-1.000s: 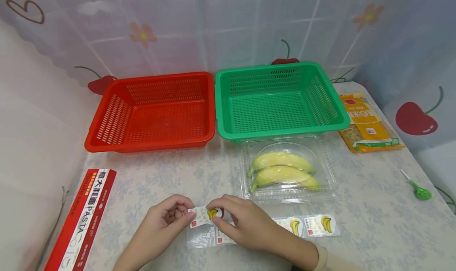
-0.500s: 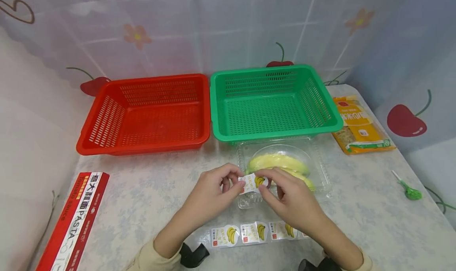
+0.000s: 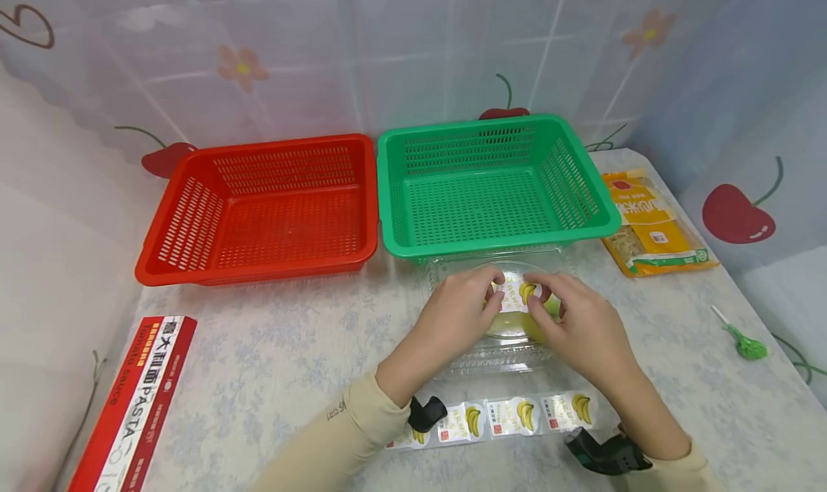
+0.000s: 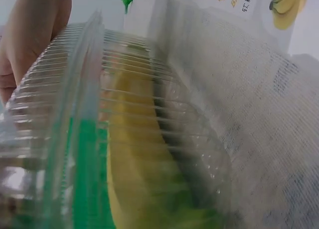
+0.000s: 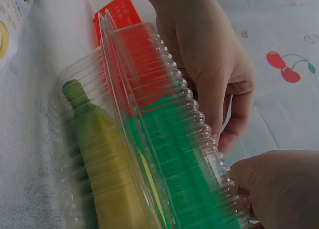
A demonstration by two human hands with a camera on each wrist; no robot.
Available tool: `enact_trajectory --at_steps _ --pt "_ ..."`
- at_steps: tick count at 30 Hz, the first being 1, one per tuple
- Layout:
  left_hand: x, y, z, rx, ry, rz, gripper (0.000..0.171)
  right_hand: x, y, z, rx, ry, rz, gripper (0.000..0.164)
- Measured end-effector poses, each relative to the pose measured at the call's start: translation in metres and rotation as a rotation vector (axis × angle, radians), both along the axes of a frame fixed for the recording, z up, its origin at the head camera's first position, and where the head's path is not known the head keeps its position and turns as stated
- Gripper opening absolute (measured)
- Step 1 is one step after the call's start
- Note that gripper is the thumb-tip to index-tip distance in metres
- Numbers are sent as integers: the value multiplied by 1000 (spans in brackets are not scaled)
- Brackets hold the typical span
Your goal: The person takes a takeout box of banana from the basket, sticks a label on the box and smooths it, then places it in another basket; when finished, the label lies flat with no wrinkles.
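A white banana-print label [image 3: 514,295] lies flat between my hands over the lid of a clear plastic clamshell box [image 3: 500,361]. The left hand [image 3: 460,304] pinches its left end, and the right hand [image 3: 584,323] pinches the right end. Whether the label touches the lid, I cannot tell. Inside the closed box are yellow-green bananas [image 5: 107,154], partly hidden by my hands in the head view. One banana [image 4: 137,134] shows through the ribbed wall in the left wrist view. A strip of similar labels [image 3: 513,415] lies on the table below my forearms.
A red basket [image 3: 258,275] and a green basket [image 3: 497,246] stand behind the box. At the left lies a red pasta box [image 3: 136,398]. A yellow food bag [image 3: 659,226] and a green-wrapped lollipop [image 3: 748,347] lie at the right, on the patterned tablecloth [image 3: 278,363].
Both hands have carried the label from the strip up and to the right, to above the clamshell box's lid. The box has shifted slightly in view; the strip stays on the table.
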State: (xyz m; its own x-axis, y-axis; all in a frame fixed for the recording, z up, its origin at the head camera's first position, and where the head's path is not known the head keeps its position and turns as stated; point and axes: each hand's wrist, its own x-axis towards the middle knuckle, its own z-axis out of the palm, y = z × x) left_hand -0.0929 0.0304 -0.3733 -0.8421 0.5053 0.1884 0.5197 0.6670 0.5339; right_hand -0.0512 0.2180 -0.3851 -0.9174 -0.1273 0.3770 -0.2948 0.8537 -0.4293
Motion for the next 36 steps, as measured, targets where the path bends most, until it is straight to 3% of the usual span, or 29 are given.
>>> enact_trajectory --at_steps 10,20,27,36 --pt "0 6 -9 0 60 47 16 -4 0 -6 43 -7 -14 28" --pt "4 7 -15 -133 162 62 29 -3 0 -8 84 -32 -22 20" --pt "5 1 -14 -115 164 52 27 0 4 -2 168 -66 3 32" --pt "9 -9 -14 -100 171 68 20 6 13 2 170 -38 -31 25"
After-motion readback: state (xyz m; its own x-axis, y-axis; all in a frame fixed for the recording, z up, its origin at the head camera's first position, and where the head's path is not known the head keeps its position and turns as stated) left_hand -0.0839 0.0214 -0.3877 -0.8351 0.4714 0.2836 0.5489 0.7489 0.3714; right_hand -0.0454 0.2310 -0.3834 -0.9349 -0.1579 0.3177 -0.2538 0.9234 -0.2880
